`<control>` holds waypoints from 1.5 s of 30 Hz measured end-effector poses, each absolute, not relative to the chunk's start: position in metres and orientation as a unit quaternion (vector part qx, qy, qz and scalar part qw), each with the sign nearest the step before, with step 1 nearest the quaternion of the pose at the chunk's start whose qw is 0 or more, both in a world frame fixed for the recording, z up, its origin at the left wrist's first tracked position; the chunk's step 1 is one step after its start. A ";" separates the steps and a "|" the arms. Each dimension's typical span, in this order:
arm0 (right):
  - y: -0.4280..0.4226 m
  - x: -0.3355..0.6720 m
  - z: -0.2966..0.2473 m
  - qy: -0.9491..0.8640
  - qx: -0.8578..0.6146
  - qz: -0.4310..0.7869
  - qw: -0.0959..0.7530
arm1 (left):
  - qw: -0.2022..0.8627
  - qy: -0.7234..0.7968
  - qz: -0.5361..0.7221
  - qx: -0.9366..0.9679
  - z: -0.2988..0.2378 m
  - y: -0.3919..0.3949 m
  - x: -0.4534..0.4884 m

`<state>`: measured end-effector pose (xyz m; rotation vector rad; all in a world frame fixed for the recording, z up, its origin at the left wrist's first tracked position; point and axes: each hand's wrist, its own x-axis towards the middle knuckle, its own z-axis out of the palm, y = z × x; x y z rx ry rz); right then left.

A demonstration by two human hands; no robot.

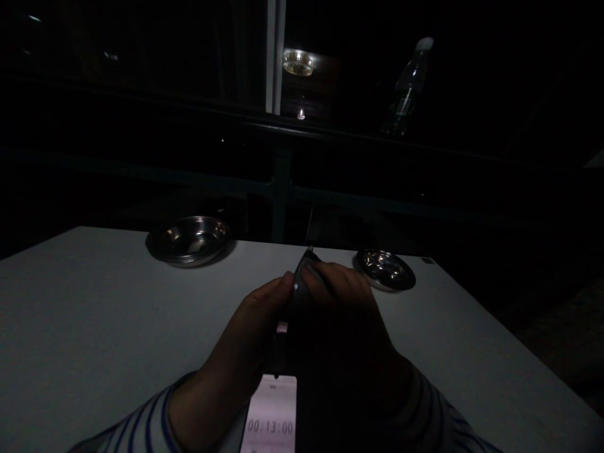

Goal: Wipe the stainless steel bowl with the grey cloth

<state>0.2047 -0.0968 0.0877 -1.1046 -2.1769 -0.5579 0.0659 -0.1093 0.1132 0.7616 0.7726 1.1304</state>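
Observation:
Both hands meet above the middle of the table, closed around a dark, slightly shiny thing (297, 288) with a pointed top edge. Its kind cannot be made out in the dim light. My left hand (252, 324) grips it from the left, thumb near the top. From the right, my right hand (344, 314) wraps its fingers over it, and deep shadow hides the palm. A lit phone (271, 409) below the hands shows 00:13:00. Beyond my left hand sit stacked shallow metal bowls (189, 242); a smaller metal bowl (387, 270) lies past my right hand.
The white table (108, 314) ends at a far edge just behind the bowls. A dark window with a light frame post (275, 56) stands beyond it. On the right, a clear plastic bottle (409, 88) with a white cap stands by the window.

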 end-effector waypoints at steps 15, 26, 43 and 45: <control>-0.100 0.196 0.078 -0.831 -0.377 -0.247 0.328 | 0.725 0.353 0.511 0.298 0.107 -0.105 0.067; -0.089 0.217 0.089 -0.820 -0.461 -0.158 0.300 | 0.705 0.367 0.511 0.327 0.109 -0.113 0.070; -0.089 0.208 0.081 -0.813 -0.462 -0.176 0.308 | 0.703 0.386 0.508 0.314 0.102 -0.108 0.068; -0.085 0.213 0.082 -0.805 -0.492 -0.151 0.296 | 0.700 0.382 0.506 0.329 0.103 -0.110 0.069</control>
